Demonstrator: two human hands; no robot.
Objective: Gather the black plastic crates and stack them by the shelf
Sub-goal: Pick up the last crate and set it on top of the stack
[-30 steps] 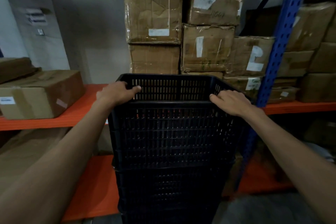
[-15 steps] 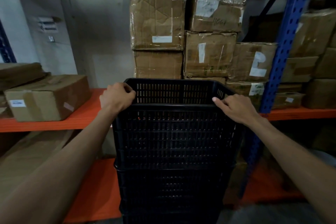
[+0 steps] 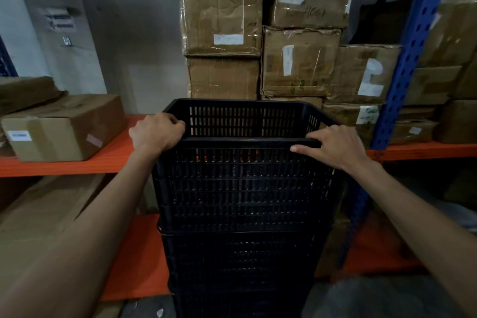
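Observation:
A stack of black slotted plastic crates stands upright in front of the shelf. The top crate (image 3: 245, 183) sits nested on a lower crate (image 3: 240, 261), and more black crate shows below it. My left hand (image 3: 156, 133) is curled over the near left corner of the top crate's rim. My right hand (image 3: 333, 147) lies on the near right corner of the rim, fingers spread along the edge. The top crate looks empty inside.
The orange shelf board (image 3: 111, 160) carries a taped cardboard box (image 3: 64, 126) at left and stacked cardboard boxes (image 3: 299, 59) behind the crates. A blue perforated upright post (image 3: 410, 51) stands right of the stack. Large flat cardboard (image 3: 44, 214) leans at lower left.
The view has moved slightly closer to the stack. My right hand's fingers have spread flatter along the rim. The crate stack has stayed in place.

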